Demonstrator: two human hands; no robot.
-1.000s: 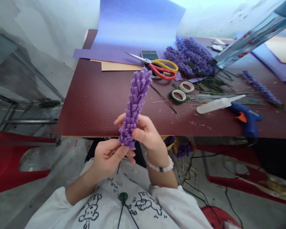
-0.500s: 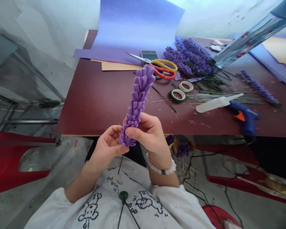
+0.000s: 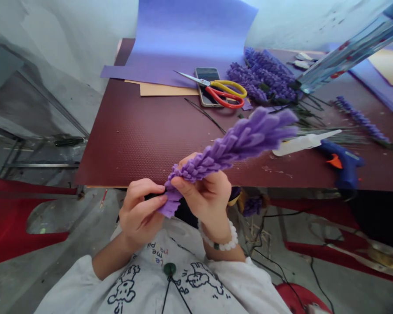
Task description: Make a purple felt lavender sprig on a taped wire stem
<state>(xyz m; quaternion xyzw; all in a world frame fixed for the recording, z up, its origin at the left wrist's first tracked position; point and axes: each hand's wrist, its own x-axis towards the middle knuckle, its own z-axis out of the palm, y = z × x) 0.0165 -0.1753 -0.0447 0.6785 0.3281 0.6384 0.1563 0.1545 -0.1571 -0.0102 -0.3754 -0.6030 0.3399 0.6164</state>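
Both my hands hold one purple foam flower spike (image 3: 236, 141) in front of my chest, just below the near edge of the dark red table (image 3: 144, 135). It leans up and to the right, its tip over the table. My right hand (image 3: 206, 196) grips its lower part with thumb and fingers closed. My left hand (image 3: 140, 213) pinches the loose fringed end at the bottom. A thin dark stem hangs below the spike toward my shirt.
On the table lie yellow and red scissors (image 3: 221, 89) over a phone (image 3: 207, 83), a purple sheet (image 3: 183, 48), a pile of finished purple spikes (image 3: 265, 78), green wires, a white glue bottle (image 3: 303, 143) and a blue glue gun (image 3: 342, 163). Red plastic furniture (image 3: 16, 218) stands left.
The spike has swung from nearly upright to leaning far right. My left hand has dropped a little and now pinches the fringe's loose end.
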